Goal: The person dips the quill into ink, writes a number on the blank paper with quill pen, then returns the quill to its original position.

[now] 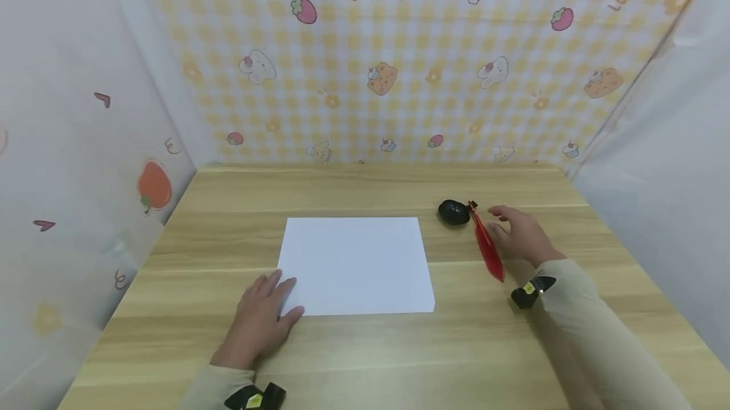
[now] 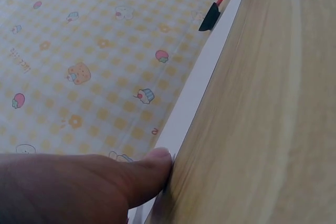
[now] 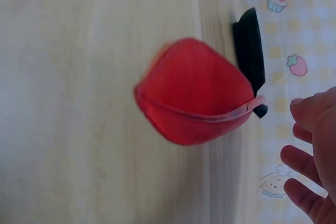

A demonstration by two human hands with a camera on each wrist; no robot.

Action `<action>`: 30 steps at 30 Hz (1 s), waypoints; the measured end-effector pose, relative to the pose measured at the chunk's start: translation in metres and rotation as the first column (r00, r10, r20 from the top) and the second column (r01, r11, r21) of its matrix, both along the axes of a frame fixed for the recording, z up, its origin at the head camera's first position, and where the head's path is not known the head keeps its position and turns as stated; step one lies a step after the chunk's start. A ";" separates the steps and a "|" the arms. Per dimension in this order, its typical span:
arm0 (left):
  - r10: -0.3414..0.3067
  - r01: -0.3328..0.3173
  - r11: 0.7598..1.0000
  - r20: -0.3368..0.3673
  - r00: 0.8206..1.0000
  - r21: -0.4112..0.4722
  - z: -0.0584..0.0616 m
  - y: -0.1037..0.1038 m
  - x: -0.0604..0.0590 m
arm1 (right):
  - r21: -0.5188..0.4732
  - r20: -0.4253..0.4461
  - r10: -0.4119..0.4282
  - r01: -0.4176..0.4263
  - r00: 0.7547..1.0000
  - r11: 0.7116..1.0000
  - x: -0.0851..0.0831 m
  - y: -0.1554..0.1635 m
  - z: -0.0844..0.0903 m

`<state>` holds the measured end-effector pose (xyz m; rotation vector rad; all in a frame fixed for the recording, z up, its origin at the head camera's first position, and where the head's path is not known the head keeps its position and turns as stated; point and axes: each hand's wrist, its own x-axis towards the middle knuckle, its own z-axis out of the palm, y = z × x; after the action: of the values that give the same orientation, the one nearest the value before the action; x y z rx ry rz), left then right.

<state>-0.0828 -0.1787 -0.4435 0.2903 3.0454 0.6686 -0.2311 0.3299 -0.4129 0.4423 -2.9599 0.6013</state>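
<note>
A white sheet of paper (image 1: 356, 267) lies flat on the wooden table. My left hand (image 1: 259, 321) rests at its near left corner, fingers spread and thumb on the edge; the left wrist view shows the thumb (image 2: 152, 174) on the paper's border. To the right lies a tool with a black rounded head (image 1: 454, 212) and a long red leaf-shaped part (image 1: 487, 248), which looks hollow and trough-like in the right wrist view. My right hand (image 1: 525, 236) hovers just right of the red part, fingers loosely bent, with nothing between them.
The wooden tabletop (image 1: 353, 359) meets a yellow checked patterned curtain (image 1: 353, 99) at the back. White sheeting (image 1: 656, 144) hangs along the right side, and a printed sheet (image 1: 74, 163) closes off the left. A black wrist camera (image 1: 530, 293) is strapped over the right sleeve.
</note>
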 end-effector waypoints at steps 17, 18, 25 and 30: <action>-0.003 0.003 1.000 -0.010 1.000 -0.003 0.004 0.002 0.001 | 0.137 -0.140 0.118 -0.099 0.983 0.986 -0.020 0.000 0.000; -0.004 0.004 1.000 -0.011 1.000 -0.001 0.004 0.002 0.001 | 0.141 -0.138 0.122 -0.102 0.983 0.985 -0.021 -0.001 0.000; -0.003 0.003 1.000 0.003 1.000 -0.004 0.003 0.003 0.002 | 0.186 -0.133 0.174 -0.148 0.976 0.971 -0.023 -0.002 -0.001; 0.001 -0.001 1.000 0.023 1.000 -0.011 0.004 0.003 0.002 | 0.215 -0.188 0.215 -0.174 0.958 0.961 -0.027 -0.001 -0.007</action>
<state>-0.0803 -0.1761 -0.4399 0.2789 3.0266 0.6497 -0.2584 0.3286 -0.4196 0.7730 -2.8011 0.2570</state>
